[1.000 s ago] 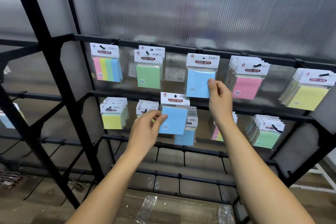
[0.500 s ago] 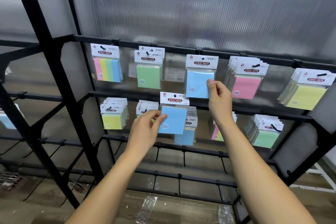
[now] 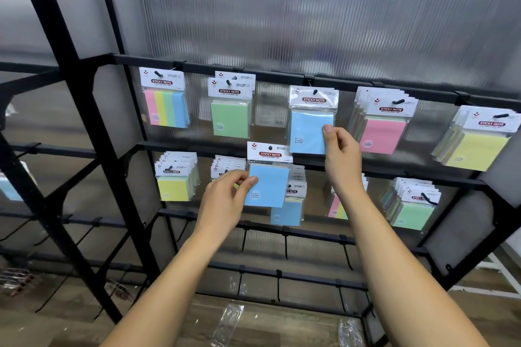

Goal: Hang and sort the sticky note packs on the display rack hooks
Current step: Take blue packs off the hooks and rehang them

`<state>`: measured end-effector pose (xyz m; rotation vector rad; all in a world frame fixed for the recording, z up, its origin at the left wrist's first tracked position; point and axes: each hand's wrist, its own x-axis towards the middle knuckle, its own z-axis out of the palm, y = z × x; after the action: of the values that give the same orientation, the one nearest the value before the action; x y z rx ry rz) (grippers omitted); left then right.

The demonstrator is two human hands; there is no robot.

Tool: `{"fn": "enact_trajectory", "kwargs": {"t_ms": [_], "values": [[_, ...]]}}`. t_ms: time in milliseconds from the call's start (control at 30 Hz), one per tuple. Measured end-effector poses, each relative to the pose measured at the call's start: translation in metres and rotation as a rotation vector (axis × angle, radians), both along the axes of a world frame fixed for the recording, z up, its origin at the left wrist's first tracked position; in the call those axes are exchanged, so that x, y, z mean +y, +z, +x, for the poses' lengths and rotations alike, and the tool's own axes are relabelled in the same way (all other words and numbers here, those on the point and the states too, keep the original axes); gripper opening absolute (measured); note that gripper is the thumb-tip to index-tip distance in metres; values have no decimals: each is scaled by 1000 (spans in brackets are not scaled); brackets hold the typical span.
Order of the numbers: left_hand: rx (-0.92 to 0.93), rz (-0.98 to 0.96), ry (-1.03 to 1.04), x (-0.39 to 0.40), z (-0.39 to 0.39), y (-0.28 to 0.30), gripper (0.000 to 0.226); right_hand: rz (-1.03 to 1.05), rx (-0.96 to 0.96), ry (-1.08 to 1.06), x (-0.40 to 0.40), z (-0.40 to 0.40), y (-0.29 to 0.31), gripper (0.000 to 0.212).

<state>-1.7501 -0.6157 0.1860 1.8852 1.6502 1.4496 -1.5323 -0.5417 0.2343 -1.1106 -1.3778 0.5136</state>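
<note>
Pinching the lower right edge of a hanging blue pack point(image 3: 309, 127), the right hand point(image 3: 342, 155) steadies it on its hook point(image 3: 315, 91). Below and to its left, the left hand point(image 3: 225, 200) grips a second blue pack point(image 3: 267, 177) by its left edge, held free of any hook, in front of the rack point(image 3: 84, 110).

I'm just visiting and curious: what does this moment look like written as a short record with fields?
Setting: black display rack with hooks, ribbed translucent panel behind
Left hand: pinches a loose blue pack, not on a hook
Right hand: pinches the blue pack on the top-row hook
Top row, left to right: multicolour pack, green pack, blue, pink stack, yellow stack
Lower hooks: several bare
</note>
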Motion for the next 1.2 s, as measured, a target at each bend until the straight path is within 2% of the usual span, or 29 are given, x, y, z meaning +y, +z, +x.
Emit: {"fn": "enact_trajectory", "kwargs": {"t_ms": [300,400,500,633,767,900,1200], "values": [[5,-7,-1,4,0,-1,22,-69,-44,-58,18,-6,10,45],[10,-10,-10,4,0,0,22,-152,-72,-83,25,-5,6,44],[0,-6,-21,3,3,2,21,-263,-100,-55,27,-1,-6,54],[-18,2,-39,3,9,7,19,-398,-143,56,7,5,-25,46],[-38,12,-74,5,19,13,19,-345,-127,167,-24,4,-38,47],[-75,8,-92,10,30,18,20,-260,-96,223,-47,0,-33,35],[-18,6,-119,17,46,31,26,-29,-113,76,-41,6,-8,26]]}}
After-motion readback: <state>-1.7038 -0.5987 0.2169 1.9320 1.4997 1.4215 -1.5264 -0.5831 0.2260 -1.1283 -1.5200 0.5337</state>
